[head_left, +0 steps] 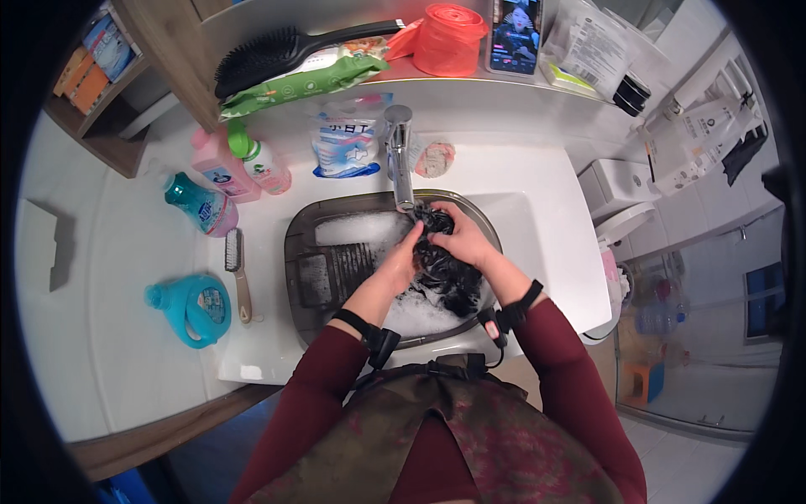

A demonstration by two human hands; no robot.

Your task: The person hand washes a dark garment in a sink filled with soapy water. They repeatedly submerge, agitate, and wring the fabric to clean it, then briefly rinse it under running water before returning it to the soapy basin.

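Observation:
A dark, wet, crumpled cloth or garment (449,273) lies bunched in a grey plastic washbasin (295,252) with a ribbed washboard (349,267) and white suds. My right hand (462,238) curls over its upper part, thumb and fingers closed on the fabric. My left hand (403,259) presses against the cloth's left side, fingers partly hidden behind it. Both hands are just below the chrome faucet (399,155). I cannot make out whether water is running from the spout.
Left of the basin stand a scrub brush (238,277), a blue detergent jug (197,309), a teal-capped bottle (201,204) and a pink bottle (225,165). A detergent bag (346,147) leans behind. The shelf above holds a hairbrush (285,52), red bag roll (449,40) and phone (515,35).

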